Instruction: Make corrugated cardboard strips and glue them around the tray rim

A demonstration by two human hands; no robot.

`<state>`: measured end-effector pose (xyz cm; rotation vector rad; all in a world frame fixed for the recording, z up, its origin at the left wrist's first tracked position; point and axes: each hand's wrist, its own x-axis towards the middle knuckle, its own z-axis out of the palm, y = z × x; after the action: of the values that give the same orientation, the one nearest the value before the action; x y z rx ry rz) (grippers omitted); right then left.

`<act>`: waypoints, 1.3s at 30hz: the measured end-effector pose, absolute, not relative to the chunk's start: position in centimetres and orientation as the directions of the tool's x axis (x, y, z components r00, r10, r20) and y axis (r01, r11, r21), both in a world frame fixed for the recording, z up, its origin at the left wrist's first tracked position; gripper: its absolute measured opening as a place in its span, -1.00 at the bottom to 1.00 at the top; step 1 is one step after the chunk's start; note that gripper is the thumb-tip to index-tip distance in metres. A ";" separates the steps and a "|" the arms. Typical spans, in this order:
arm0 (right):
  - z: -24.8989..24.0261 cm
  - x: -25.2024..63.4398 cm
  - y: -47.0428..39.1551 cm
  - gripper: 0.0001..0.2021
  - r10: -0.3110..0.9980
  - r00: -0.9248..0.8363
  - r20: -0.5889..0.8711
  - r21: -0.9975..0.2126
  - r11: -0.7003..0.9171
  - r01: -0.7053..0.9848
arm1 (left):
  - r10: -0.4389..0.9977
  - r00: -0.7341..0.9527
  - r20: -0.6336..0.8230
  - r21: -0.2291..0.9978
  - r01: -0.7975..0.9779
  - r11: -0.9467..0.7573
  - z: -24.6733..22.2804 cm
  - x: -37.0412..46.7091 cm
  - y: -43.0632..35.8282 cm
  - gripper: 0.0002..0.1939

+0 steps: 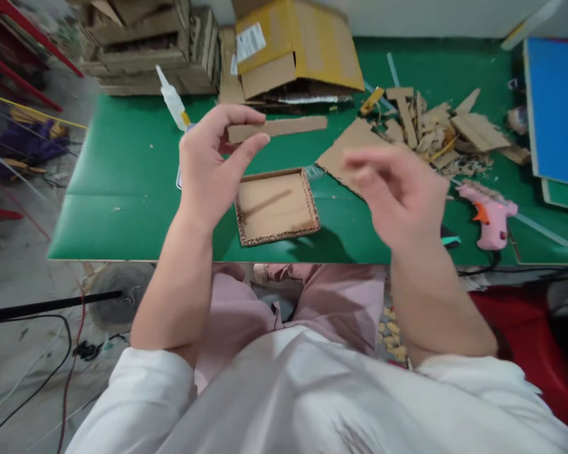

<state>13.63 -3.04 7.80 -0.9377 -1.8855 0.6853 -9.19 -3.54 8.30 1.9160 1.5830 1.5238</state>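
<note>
Head view: hands well apart above a green counter [123, 157]. Left hand [211, 167] pinches a cardboard strip [299, 125] between thumb and forefinger, its free end pointing right. Right hand [404, 189] blurred, fingers curled toward thumb; cannot tell whether it grips anything. Between and below them, a shallow cardboard tray [284, 219] lies open near the counter's front edge. Past the right hand: flat cardboard sheet [343, 148], heaped scraps [428, 126], pink glue gun [493, 217]. Farther back, white-tipped bottle [173, 104] on the left, yellow-taped carton [322, 47] behind.
</note>
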 end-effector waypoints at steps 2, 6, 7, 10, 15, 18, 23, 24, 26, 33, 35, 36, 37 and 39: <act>8.4 11.8 1.4 -0.68 0.744 -0.390 0.542 -0.704 0.656 0.273 | 0.809 -0.088 0.581 0.650 0.648 -0.396 10.4 -9.0 -3.0 -0.82; 6.6 9.4 6.5 -0.58 0.783 -0.428 0.452 -0.803 0.566 0.188 | 0.817 -0.062 0.573 0.657 0.631 -0.413 10.5 -8.9 -1.9 -0.85; 5.8 9.2 7.0 -0.60 0.808 -0.443 0.388 -0.873 0.476 0.104 | 0.833 -0.067 0.550 0.707 0.569 -0.421 9.7 -8.9 -1.6 -0.85; 3.4 9.3 7.1 -0.60 0.851 -0.507 0.138 -0.990 0.117 -0.073 | 0.896 -0.108 0.430 0.874 0.299 -0.383 6.6 -9.1 -0.4 -0.82; 1.9 9.8 7.3 -0.59 0.798 -0.601 -0.036 -0.986 -0.125 -0.107 | 0.920 -0.106 0.378 0.924 0.112 -0.366 4.6 -9.0 0.7 -0.78; 1.8 9.4 7.3 -0.63 0.815 -0.578 -0.036 -0.997 -0.067 -0.032 | 0.910 -0.165 0.380 0.925 0.073 -0.373 5.0 -8.5 0.4 -0.79; 2.5 8.2 5.2 -0.86 0.918 -0.077 0.390 -0.900 0.398 0.179 | 0.764 -0.222 0.605 0.775 0.385 -0.502 5.4 -7.6 -0.5 -0.82; 2.8 8.1 4.6 -0.87 0.852 -0.055 0.520 -0.831 0.520 0.199 | 0.700 -0.192 0.688 0.687 0.484 -0.542 5.4 -7.5 -0.6 -0.81; 3.3 7.9 3.6 -0.87 0.650 -0.072 0.756 -0.621 0.748 0.233 | 0.566 -0.103 0.818 0.487 0.648 -0.586 5.4 -7.3 -0.5 -0.79; 3.7 7.6 2.3 -0.78 0.358 -0.169 0.918 -0.309 0.915 0.259 | 0.456 0.067 0.888 0.246 0.768 -0.591 4.4 -6.6 -0.2 -0.74; 3.6 7.5 2.4 -0.78 0.362 -0.165 0.918 -0.317 0.916 0.245 | 0.456 0.071 0.887 0.253 0.753 -0.608 4.2 -6.6 -0.3 -0.71; 3.5 7.4 2.4 -0.79 0.365 -0.159 0.918 -0.323 0.916 0.239 | 0.455 0.069 0.888 0.252 0.754 -0.606 4.2 -6.5 -0.3 -0.70; 3.5 7.4 2.5 -0.80 0.368 -0.154 0.917 -0.328 0.915 0.234 | 0.452 0.069 0.889 0.246 0.761 -0.600 4.1 -6.6 -0.4 -0.70; 3.5 7.3 2.5 -0.81 0.374 -0.151 0.915 -0.335 0.913 0.234 | 0.447 0.077 0.891 0.224 0.782 -0.581 4.1 -6.6 -0.4 -0.70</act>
<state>7.32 2.53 3.47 -0.4618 -1.7392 0.1300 -6.62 -0.41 4.12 2.5119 1.5043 1.8457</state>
